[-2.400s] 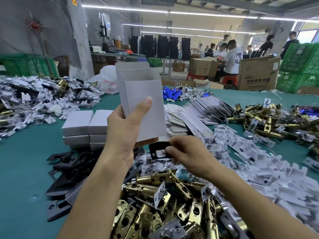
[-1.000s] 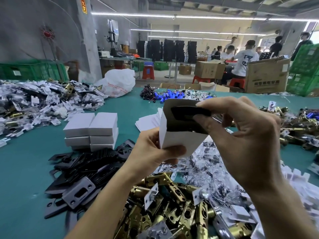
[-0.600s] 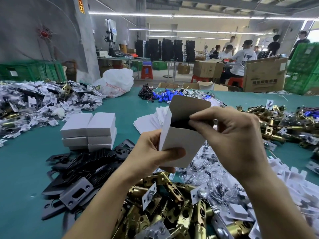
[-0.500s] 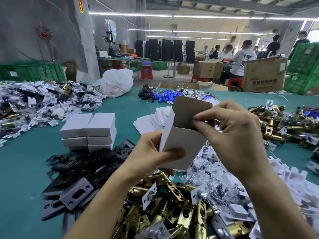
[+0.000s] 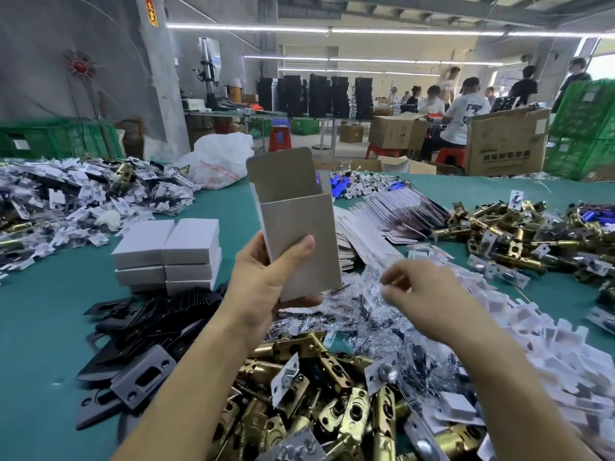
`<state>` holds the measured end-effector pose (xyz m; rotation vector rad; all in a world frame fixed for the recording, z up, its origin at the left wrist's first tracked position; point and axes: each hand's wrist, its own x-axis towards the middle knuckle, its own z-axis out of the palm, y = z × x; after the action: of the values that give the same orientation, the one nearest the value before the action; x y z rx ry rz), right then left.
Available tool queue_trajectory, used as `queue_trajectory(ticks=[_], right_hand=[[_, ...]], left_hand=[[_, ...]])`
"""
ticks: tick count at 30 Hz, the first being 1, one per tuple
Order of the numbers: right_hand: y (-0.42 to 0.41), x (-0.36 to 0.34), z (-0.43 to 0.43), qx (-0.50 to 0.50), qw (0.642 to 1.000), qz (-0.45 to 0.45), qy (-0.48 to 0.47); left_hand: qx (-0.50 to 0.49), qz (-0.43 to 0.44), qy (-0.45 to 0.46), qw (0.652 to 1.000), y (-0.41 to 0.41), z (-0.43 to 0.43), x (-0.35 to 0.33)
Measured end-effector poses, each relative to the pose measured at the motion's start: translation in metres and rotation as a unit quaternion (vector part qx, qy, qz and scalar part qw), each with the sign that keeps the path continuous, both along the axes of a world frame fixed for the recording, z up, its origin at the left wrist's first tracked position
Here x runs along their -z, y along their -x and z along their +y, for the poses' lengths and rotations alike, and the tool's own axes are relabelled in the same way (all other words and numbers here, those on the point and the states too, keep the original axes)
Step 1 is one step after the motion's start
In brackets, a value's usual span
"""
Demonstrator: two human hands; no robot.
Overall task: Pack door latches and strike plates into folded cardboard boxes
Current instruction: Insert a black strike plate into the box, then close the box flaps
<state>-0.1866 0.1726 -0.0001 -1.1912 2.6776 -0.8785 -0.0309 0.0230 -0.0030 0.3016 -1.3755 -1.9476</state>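
Green desk (image 5: pixel 40 311) is mostly buried; bare room only left of the hands. Brass latches (image 5: pixel 316 394) heap below them, black strike plates (image 5: pixel 139 331) by the left wrist. Left hand (image 5: pixel 263 284) grips the cardboard box (image 5: pixel 299 234) upright, flap open. Right hand (image 5: pixel 422 297) is blurry over clear bags (image 5: pixel 362 307), can't tell its grip.

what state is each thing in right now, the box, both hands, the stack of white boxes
left hand, grips the cardboard box
cardboard box, upright, top flap open
right hand, above clear bags, grasp too blurred to tell
stacked white boxes, closed
flat box blanks, unfolded
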Motion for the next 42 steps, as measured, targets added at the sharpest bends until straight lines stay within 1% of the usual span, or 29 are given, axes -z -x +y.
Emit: queue_trajectory(ticks=[1,2,4,6,10,13,16,19,21,22,23,25,26,27,30,32,35,38,42], right_hand=[[0.000,0.009,-0.003,0.011,0.999,-0.014,-0.045],[-0.002,0.017,-0.007,0.019,0.997,-0.026,-0.071],[-0.008,0.029,-0.016,0.016,0.995,-0.019,-0.094],[-0.013,0.036,-0.023,0.012,0.994,0.009,-0.104],[-0.016,0.036,-0.023,0.036,0.996,0.044,-0.072],[-0.018,0.031,-0.020,0.045,0.995,0.068,-0.063],[-0.017,0.023,-0.015,0.058,0.995,0.064,-0.044],[-0.011,0.010,-0.007,0.071,0.996,0.045,0.027],[-0.006,-0.003,0.000,0.082,0.990,0.055,0.104],[-0.007,-0.011,0.003,0.079,0.982,0.071,0.157],[-0.010,-0.019,0.006,0.064,0.969,0.084,0.221],[-0.022,-0.035,0.010,-0.008,0.937,0.085,0.339],[-0.030,-0.041,0.012,-0.046,0.922,0.099,0.372],[-0.036,-0.046,0.012,-0.073,0.911,0.131,0.383],[-0.044,-0.046,0.011,-0.078,0.901,0.261,0.336],[-0.045,-0.044,0.009,-0.079,0.902,0.288,0.313],[-0.049,-0.044,0.007,-0.085,0.913,0.263,0.301],[-0.051,-0.044,0.008,-0.111,0.936,0.197,0.270],[-0.055,-0.050,0.010,-0.154,0.960,0.120,0.202]], left_hand=[[-0.002,0.004,0.003,1.000,0.000,0.000,0.000],[-0.004,0.005,0.011,1.000,-0.001,0.000,0.000],[-0.008,0.000,0.033,0.999,-0.001,0.000,0.000],[-0.012,-0.013,0.051,0.999,-0.001,0.000,0.001],[-0.025,-0.034,0.077,0.996,0.001,0.001,0.004],[-0.028,-0.042,0.076,0.996,0.001,0.000,0.004],[-0.028,-0.054,0.072,0.996,0.001,-0.002,0.006],[-0.025,-0.071,0.066,0.995,0.002,-0.003,0.007],[-0.019,-0.101,0.070,0.992,0.002,-0.004,0.008],[-0.011,-0.118,0.076,0.990,0.001,-0.005,0.009],[0.000,-0.130,0.080,0.988,0.001,-0.005,0.010],[0.022,-0.144,0.087,0.986,0.000,-0.004,0.010],[0.035,-0.146,0.094,0.984,-0.001,-0.003,0.010],[0.052,-0.147,0.104,0.982,-0.001,-0.001,0.009],[0.097,-0.147,0.135,0.975,0.000,0.002,0.008],[0.127,-0.140,0.145,0.971,0.000,0.004,0.008],[0.154,-0.129,0.147,0.969,0.000,0.005,0.008],[0.124,-0.123,0.152,0.973,0.001,0.004,0.010],[0.101,-0.108,0.156,0.977,0.002,0.002,0.010]])
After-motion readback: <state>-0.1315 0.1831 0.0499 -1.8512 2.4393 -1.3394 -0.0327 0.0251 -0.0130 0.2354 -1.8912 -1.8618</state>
